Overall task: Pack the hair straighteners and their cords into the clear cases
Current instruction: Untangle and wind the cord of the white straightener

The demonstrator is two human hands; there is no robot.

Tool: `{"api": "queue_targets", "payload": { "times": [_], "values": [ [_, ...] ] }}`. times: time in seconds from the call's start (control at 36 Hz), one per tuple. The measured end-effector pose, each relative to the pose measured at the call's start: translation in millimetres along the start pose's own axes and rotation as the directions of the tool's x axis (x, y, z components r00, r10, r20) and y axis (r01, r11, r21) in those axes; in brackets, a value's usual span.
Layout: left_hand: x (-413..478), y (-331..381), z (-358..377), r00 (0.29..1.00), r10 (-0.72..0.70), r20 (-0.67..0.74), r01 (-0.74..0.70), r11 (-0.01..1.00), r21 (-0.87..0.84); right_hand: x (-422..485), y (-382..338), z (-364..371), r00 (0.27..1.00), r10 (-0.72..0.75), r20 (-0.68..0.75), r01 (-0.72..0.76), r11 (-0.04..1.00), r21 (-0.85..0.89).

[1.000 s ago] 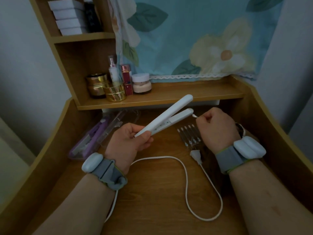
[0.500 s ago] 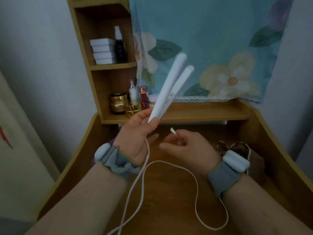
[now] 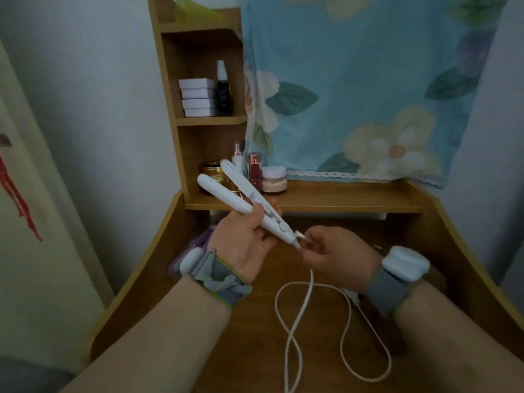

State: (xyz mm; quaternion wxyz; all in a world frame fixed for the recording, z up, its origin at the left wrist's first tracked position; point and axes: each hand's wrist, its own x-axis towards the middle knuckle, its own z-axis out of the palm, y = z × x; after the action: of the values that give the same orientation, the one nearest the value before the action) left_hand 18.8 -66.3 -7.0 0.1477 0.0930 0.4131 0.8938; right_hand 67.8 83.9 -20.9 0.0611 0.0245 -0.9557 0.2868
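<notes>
Hidden stuff first: I can only see a sliver of a purple thing (image 3: 202, 240) on the bench (image 3: 453, 251) behind my left wrist, too covered to say whether it sits in a case. Something dark lies behind my right wrist, can't make it out. The cord (image 3: 295, 330) runs off the bottom edge, and its plug end is blurred under the right forearm. No clear case plainly visible.

Around: wooden shelf unit (image 3: 204, 120) at the back with stacked white boxes (image 3: 198, 97) and a dark spray bottle (image 3: 224, 95) up top; lower shelf has gold jars (image 3: 212, 169), a pink-capped bottle (image 3: 237, 158), a red tube (image 3: 254, 170) and a pale cream jar (image 3: 273, 180). Floral blue cloth (image 3: 368, 80) hangs behind. The straightener tips overlap the gold jars from my view.

White straightener (image 3: 241, 198) is held up above the bench, between the hands. Long axis runs diagonal: the two plates point up and to the far left, splayed apart at the tips, the cord end points down-right toward me.

My left hand (image 3: 243, 236) is wrapped around the straightener body near the hinge, thumb on top. My right hand (image 3: 331, 252) pinches the cord's small plug right at the tail of the straightener, fingers curled; can't tell if the plug is in or out. The cord drops from there and loops on the bench in front of me. Grey wrist bands on both wrists.
</notes>
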Motion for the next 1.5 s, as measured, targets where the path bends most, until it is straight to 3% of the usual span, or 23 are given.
{"api": "queue_targets", "payload": {
  "times": [0.14, 0.33, 0.44, 0.56, 0.61, 0.72, 0.83, 0.97, 1.08, 1.25, 1.33, 1.44, 1.5],
  "values": [
    [-3, 2, -13, 0.998, -0.035, -0.052, 0.034, 0.999, -0.021, -1, 13, -16, 0.999, 0.018, 0.034, -0.016, 0.999, -0.051],
    [-3, 13, -26, 0.999, -0.018, -0.037, 0.015, 0.997, -0.08, 11, 17, -48, 0.999, -0.046, 0.004, 0.045, 0.958, -0.284],
    [-5, 19, -26, 0.996, 0.069, -0.058, -0.065, 0.996, 0.061, 21, 14, -55, 0.995, -0.098, 0.022, 0.097, 0.873, -0.477],
    [-3, 20, -33, 0.97, 0.202, -0.136, -0.145, 0.928, 0.344, 29, 12, -59, 0.988, -0.142, 0.059, 0.148, 0.769, -0.622],
    [-2, 20, -41, 0.953, 0.275, -0.13, -0.166, 0.83, 0.533, 30, 10, -61, 0.987, -0.143, 0.07, 0.153, 0.74, -0.655],
    [-3, 23, -55, 0.935, 0.353, 0.006, -0.157, 0.4, 0.903, 31, 10, -67, 0.99, -0.11, 0.088, 0.14, 0.738, -0.66],
    [-5, 18, -60, 0.958, 0.259, 0.119, -0.157, 0.131, 0.979, 31, 10, -72, 0.991, -0.081, 0.108, 0.131, 0.762, -0.635],
    [-9, 14, -55, 0.987, -0.001, 0.162, -0.16, -0.164, 0.973, 32, 5, -75, 0.99, -0.064, 0.124, 0.127, 0.774, -0.621],
    [-8, 9, -55, 0.981, -0.152, 0.122, -0.145, -0.153, 0.977, 33, 3, -73, 0.994, -0.048, 0.101, 0.102, 0.767, -0.634],
    [-4, -4, -57, 0.989, -0.127, 0.07, -0.088, -0.146, 0.985, 37, 8, -65, 0.999, -0.021, 0.033, 0.037, 0.804, -0.594],
    [-2, -8, -55, 0.991, -0.122, 0.052, -0.066, -0.118, 0.991, 33, 1, -59, 0.992, -0.022, -0.122, -0.048, 0.839, -0.541],
    [3, -10, -57, 0.996, -0.079, 0.037, -0.043, -0.071, 0.997, 14, -22, -44, 0.923, -0.051, -0.382, -0.07, 0.952, -0.297],
    [6, -12, -59, 0.998, -0.065, 0.01, -0.012, -0.023, 1.0, 4, -29, -28, 0.917, -0.054, -0.395, -0.053, 0.965, -0.255]
  ]
}}
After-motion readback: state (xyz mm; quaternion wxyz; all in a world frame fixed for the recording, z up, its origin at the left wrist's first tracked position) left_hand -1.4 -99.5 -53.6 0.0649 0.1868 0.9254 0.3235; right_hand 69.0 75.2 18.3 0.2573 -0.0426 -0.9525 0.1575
